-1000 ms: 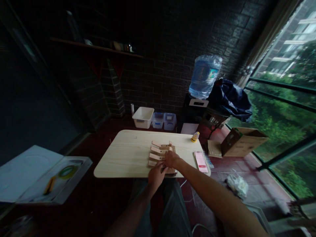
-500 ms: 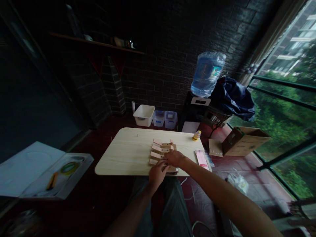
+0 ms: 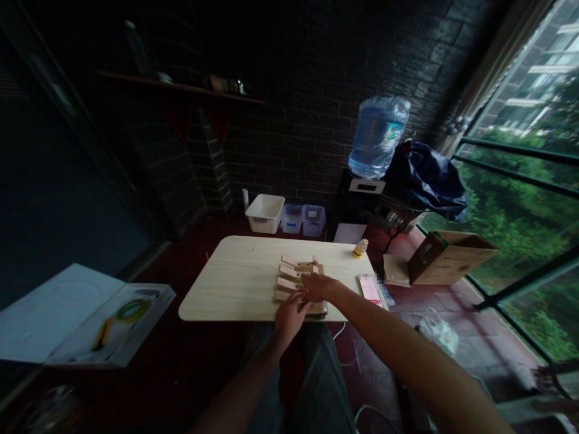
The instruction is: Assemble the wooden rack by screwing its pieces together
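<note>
A wooden piece [image 3: 288,271] with several light strips sticking out to the left lies near the front edge of a pale table [image 3: 226,271]. My left hand [image 3: 291,313] is at its near end, fingers bent together on the wood. Just beyond, my right hand [image 3: 316,287] presses down over the middle of the piece, fingers curled and pointing left. The two hands nearly touch. Whatever small part lies between the fingertips is too small to make out.
A small yellow-capped bottle [image 3: 360,248] and a pink pad [image 3: 370,288] are on the table's right side. Beyond the table are a white bin [image 3: 265,214] and two clear bins. An open white case [image 3: 122,325] is at the left, a cardboard box [image 3: 446,259] at the right.
The view has shifted slightly. Both hands remain at the wooden piece, with only small finger movement.
</note>
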### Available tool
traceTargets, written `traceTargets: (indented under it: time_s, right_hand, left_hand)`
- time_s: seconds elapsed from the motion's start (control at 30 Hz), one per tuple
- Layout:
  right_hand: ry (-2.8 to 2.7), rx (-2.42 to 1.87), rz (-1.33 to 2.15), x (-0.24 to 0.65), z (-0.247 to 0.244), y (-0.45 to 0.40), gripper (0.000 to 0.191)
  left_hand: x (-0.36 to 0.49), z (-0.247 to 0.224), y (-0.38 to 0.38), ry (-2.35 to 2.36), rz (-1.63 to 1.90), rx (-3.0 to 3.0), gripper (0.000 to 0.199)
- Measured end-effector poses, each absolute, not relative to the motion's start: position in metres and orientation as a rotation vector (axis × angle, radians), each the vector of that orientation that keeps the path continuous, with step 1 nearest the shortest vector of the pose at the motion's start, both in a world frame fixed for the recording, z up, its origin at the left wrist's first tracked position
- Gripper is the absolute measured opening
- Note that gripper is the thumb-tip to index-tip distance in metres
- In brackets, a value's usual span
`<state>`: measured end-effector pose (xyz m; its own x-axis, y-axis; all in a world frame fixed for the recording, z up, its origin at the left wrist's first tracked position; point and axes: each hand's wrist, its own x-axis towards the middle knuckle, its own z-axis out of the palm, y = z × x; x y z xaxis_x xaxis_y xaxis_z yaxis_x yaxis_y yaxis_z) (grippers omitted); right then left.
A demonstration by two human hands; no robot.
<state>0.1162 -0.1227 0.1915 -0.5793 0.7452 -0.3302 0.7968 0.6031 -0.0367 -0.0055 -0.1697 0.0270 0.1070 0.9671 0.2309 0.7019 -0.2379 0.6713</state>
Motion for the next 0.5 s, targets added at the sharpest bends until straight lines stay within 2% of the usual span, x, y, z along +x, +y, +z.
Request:
traceTargets:
  time_s: [0.07,0.2,0.5]
  right_hand:
    - [2.527,1.266,-0.221,0.119,0.195,-0.126,0.044]
    - [2.599,1.229,-0.151,0.126,0.193,-0.130,0.034]
    - [2.622,1.265,-0.159,0.127,0.158,-0.111,0.028]
  left_hand:
    - [-0.005,0.026,-0.169,1.606,0.942,1.995,0.026]
    - [-0.006,0.022,-0.168,1.609,0.971,1.994,0.027]
    - [-0.008,0.019,-0.165,1.634,0.920,1.996,0.029]
